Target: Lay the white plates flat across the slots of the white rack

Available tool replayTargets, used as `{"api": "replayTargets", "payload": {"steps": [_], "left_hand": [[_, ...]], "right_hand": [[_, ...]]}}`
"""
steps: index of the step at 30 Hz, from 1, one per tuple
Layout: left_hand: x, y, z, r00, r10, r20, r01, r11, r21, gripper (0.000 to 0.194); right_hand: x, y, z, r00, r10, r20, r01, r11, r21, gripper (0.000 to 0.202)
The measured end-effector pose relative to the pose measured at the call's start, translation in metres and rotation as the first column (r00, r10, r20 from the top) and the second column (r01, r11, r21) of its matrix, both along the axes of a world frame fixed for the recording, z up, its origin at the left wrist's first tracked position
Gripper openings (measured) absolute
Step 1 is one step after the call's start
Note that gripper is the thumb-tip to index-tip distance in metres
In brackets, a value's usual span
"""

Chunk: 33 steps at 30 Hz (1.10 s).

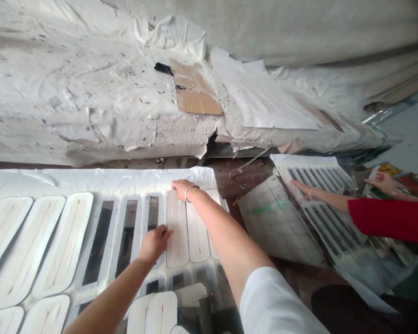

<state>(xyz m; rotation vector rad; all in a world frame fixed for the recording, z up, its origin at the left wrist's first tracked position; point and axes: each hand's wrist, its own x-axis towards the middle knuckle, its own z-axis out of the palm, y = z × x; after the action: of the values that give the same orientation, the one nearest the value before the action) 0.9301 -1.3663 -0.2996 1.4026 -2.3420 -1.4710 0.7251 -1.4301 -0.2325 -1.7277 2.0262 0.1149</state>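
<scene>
A long white panel with rounded corners (pixel 177 241) lies over a slot of the white slotted frame (pixel 107 278). My left hand (pixel 154 243) is closed at the panel's left edge, its thumb touching the surface. At the panel's far end, my right hand (pixel 183 188), with a bracelet at the wrist, has its fingers bent over the edge. Another such panel (pixel 199 239) lies close on the right, partly behind my right forearm. To the left, several dark slots are uncovered, and beyond them more panels (pixel 64 243) with a thin line down the middle lie side by side.
A loose stack of panels (pixel 162 313) is at the near edge. Behind the frame runs a paper-covered bench (pixel 107 102) with a cardboard piece (pixel 198 99). On the right, a co-worker's red-sleeved arm (pixel 386 218) reaches over a second slotted frame (pixel 330 227).
</scene>
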Motion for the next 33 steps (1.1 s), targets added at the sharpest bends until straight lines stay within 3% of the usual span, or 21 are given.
{"api": "replayTargets", "payload": {"steps": [8, 15, 19, 23, 28, 33], "left_hand": [[-0.015, -0.003, 0.013, 0.993, 0.072, 0.095, -0.08, 0.994, 0.078, 0.027], [-0.017, 0.001, 0.012, 0.986, 0.115, 0.125, -0.126, 0.988, 0.087, 0.025], [-0.018, 0.003, 0.015, 0.984, 0.095, 0.153, -0.104, 0.993, 0.057, 0.026], [-0.02, -0.004, 0.021, 0.948, -0.061, 0.314, 0.073, 0.997, -0.028, 0.031], [-0.031, -0.024, 0.034, 0.858, -0.198, 0.474, 0.276, 0.956, -0.099, 0.033], [-0.023, -0.017, 0.045, 0.804, -0.272, 0.529, 0.355, 0.933, -0.06, 0.035]], "right_hand": [[0.001, 0.002, -0.02, 0.997, -0.081, 0.012, 0.082, 0.994, -0.068, 0.031], [0.001, 0.059, -0.032, 0.968, -0.24, 0.069, 0.249, 0.911, -0.328, 0.038], [0.011, 0.101, -0.055, 0.991, -0.131, -0.013, 0.115, 0.912, -0.393, 0.039], [0.025, 0.12, -0.073, 0.989, -0.109, -0.098, 0.067, 0.931, -0.359, 0.052], [0.032, 0.113, -0.065, 0.981, -0.138, -0.135, 0.098, 0.958, -0.269, 0.052], [0.057, 0.122, -0.034, 0.96, -0.26, -0.104, 0.242, 0.957, -0.162, 0.048]]}}
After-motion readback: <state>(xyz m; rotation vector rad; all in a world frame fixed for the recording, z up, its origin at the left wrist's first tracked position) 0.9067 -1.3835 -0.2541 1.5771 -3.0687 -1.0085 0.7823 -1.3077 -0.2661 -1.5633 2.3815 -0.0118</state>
